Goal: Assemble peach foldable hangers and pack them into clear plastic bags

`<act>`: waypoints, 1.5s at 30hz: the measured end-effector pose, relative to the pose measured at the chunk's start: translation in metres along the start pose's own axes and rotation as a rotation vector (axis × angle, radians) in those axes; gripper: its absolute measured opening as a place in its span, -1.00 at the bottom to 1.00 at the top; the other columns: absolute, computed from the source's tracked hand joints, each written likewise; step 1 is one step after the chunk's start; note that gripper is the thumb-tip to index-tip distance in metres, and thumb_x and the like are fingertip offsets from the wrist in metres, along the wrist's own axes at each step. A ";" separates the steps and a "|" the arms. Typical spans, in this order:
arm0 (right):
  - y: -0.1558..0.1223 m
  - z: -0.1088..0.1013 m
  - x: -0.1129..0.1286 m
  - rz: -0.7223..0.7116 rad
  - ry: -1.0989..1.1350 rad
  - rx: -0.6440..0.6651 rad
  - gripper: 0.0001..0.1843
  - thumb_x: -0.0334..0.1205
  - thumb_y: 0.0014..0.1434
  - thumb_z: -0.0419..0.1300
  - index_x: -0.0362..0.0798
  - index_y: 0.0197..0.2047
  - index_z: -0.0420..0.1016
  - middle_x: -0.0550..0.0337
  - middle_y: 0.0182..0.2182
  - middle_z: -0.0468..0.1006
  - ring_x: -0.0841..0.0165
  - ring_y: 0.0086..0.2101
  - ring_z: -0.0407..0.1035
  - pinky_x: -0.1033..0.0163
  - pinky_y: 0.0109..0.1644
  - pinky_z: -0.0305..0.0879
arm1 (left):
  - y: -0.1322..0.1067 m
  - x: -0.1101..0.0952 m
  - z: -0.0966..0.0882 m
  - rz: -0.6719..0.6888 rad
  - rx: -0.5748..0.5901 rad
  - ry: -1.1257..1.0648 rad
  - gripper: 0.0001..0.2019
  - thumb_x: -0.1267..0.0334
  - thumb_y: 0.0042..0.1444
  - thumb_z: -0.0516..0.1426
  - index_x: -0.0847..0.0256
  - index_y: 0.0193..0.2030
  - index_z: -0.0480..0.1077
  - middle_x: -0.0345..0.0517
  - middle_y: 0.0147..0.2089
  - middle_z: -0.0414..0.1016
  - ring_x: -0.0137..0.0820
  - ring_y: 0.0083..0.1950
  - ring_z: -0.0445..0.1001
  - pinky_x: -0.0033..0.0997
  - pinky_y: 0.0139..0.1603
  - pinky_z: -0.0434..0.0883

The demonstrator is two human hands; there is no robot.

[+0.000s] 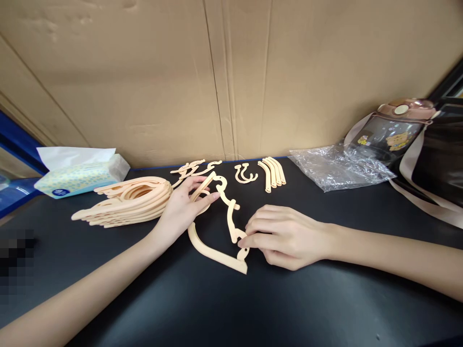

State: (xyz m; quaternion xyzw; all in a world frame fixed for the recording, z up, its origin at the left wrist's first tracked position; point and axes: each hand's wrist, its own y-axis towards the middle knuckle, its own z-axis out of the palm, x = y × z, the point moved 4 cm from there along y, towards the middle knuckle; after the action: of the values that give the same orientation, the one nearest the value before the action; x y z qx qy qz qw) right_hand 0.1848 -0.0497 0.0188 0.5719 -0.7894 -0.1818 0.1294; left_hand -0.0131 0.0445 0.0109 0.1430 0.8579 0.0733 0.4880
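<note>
My left hand (184,205) is closed around a cream plastic hanger arm (203,187), thumb and fingers on either side of it. A wavy cream piece (222,188) stands just past those fingertips. Lower down, my right hand (282,238) pinches a small cream hanger part with a hole (243,251), its far side hidden by the fingers. Touching or close to that part is a short curved piece (230,221). A longer bent hanger arm (213,253) lies between the hands, one end near the right fingertips. Whether these pieces are joined I cannot tell.
Left of my left hand lies a stack of cream folding hangers (126,205), with a tissue pack (79,176) behind. Toward the cardboard wall are loose parts (190,167), hooks (246,174) and curved arms (273,173). A plastic bag (329,168) and strapped bottle (390,130) stand right.
</note>
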 end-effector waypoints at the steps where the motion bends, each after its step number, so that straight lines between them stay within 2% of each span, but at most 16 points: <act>1: 0.000 0.000 0.000 0.004 0.021 0.007 -0.70 -0.41 0.26 -0.03 -0.14 -0.04 0.47 0.10 -0.27 0.55 0.33 -0.23 0.38 0.22 -0.10 0.30 | 0.000 0.000 0.000 0.002 -0.006 -0.004 -0.54 -0.03 -0.04 0.28 0.16 -0.06 0.38 -0.07 -0.03 0.52 -0.19 0.03 0.49 -0.16 0.11 0.40; 5: 0.002 -0.001 0.000 0.019 0.054 0.011 -0.71 -0.18 0.36 -0.02 -0.14 -0.09 0.48 0.09 -0.29 0.53 0.34 -0.24 0.37 0.23 -0.13 0.27 | -0.001 -0.001 -0.001 -0.011 -0.030 -0.021 -0.52 -0.01 -0.04 0.29 0.17 -0.02 0.38 -0.07 0.02 0.50 -0.18 0.10 0.44 -0.15 0.19 0.33; 8: 0.002 0.000 -0.001 0.056 0.050 -0.012 -0.60 0.06 0.31 0.06 -0.12 -0.17 0.49 0.11 -0.31 0.51 0.36 -0.31 0.34 0.25 -0.19 0.25 | -0.002 -0.004 -0.001 -0.025 -0.039 -0.019 -0.50 -0.01 -0.04 0.29 0.19 0.01 0.40 -0.05 0.08 0.47 -0.18 0.16 0.40 -0.17 0.23 0.28; 10: 0.001 0.001 -0.002 0.084 0.047 -0.023 -0.54 0.18 0.21 0.14 -0.10 -0.19 0.48 0.13 -0.30 0.50 0.37 -0.35 0.32 0.26 -0.23 0.23 | -0.002 -0.004 -0.001 -0.055 -0.030 -0.051 -0.47 -0.01 -0.06 0.29 0.19 0.03 0.40 -0.03 0.10 0.46 -0.17 0.15 0.40 -0.21 0.16 0.35; 13: 0.001 0.002 -0.003 0.106 0.045 0.003 -0.49 0.24 0.11 0.21 -0.08 -0.18 0.46 0.13 -0.26 0.48 0.37 -0.35 0.29 0.26 -0.23 0.22 | -0.002 -0.001 0.000 -0.130 -0.009 -0.148 -0.40 0.00 -0.11 0.32 0.19 0.07 0.38 0.00 0.15 0.42 -0.21 -0.03 0.50 -0.26 -0.09 0.49; 17: 0.001 0.003 -0.003 0.107 0.035 0.044 -0.54 0.19 0.15 0.19 -0.08 -0.18 0.44 0.12 -0.24 0.46 0.35 -0.32 0.27 0.24 -0.15 0.22 | -0.002 0.001 0.001 -0.162 0.008 -0.202 -0.38 0.02 -0.13 0.32 0.20 0.08 0.36 0.01 0.16 0.41 -0.35 -0.25 0.52 -0.32 -0.25 0.51; 24: 0.002 0.002 -0.002 0.098 0.070 0.072 -0.75 -0.09 0.18 0.17 -0.10 -0.18 0.41 0.09 -0.18 0.48 0.34 -0.26 0.29 0.23 -0.07 0.22 | -0.002 -0.001 0.002 -0.161 0.016 -0.208 -0.41 0.03 -0.12 0.32 0.20 0.05 0.37 -0.01 0.16 0.41 -0.36 -0.23 0.52 -0.39 -0.31 0.49; 29: 0.003 0.002 -0.001 0.094 0.088 0.103 -0.82 -0.22 0.15 0.13 -0.11 -0.19 0.40 0.08 -0.16 0.50 0.33 -0.21 0.32 0.22 -0.04 0.23 | -0.003 -0.001 0.002 -0.160 0.032 -0.205 -0.40 0.02 -0.12 0.33 0.20 0.06 0.36 -0.03 0.10 0.45 -0.39 -0.27 0.52 -0.39 -0.28 0.48; 32: 0.004 0.003 -0.002 0.100 0.092 0.125 -0.84 -0.27 0.14 0.10 -0.11 -0.20 0.40 0.07 -0.13 0.49 0.33 -0.20 0.32 0.22 -0.04 0.24 | -0.004 -0.001 0.003 -0.162 0.051 -0.208 -0.37 0.01 -0.13 0.34 0.22 0.08 0.34 -0.03 0.04 0.49 -0.38 -0.28 0.53 -0.37 -0.26 0.49; 39: 0.003 0.004 -0.002 0.113 0.086 0.137 -0.85 -0.35 0.09 0.06 -0.09 -0.23 0.37 0.04 -0.12 0.48 0.31 -0.19 0.31 0.21 -0.07 0.27 | -0.003 -0.001 0.005 -0.145 0.072 -0.208 -0.39 0.00 -0.10 0.32 0.19 0.07 0.34 -0.01 0.08 0.47 -0.28 -0.13 0.54 -0.34 -0.21 0.50; 45: 0.001 0.005 -0.003 0.111 0.078 0.132 -0.83 -0.35 0.09 0.05 -0.09 -0.22 0.38 0.03 -0.12 0.47 0.31 -0.21 0.31 0.21 -0.09 0.29 | -0.004 -0.002 0.005 -0.143 0.079 -0.199 -0.40 -0.01 -0.10 0.32 0.20 0.06 0.34 -0.01 0.04 0.50 -0.27 -0.17 0.55 -0.29 -0.21 0.52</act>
State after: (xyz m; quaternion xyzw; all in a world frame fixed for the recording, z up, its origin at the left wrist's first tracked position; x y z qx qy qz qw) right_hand 0.1827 -0.0460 0.0152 0.5412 -0.8245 -0.0994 0.1321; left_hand -0.0082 0.0401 0.0091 0.1073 0.8154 -0.0100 0.5688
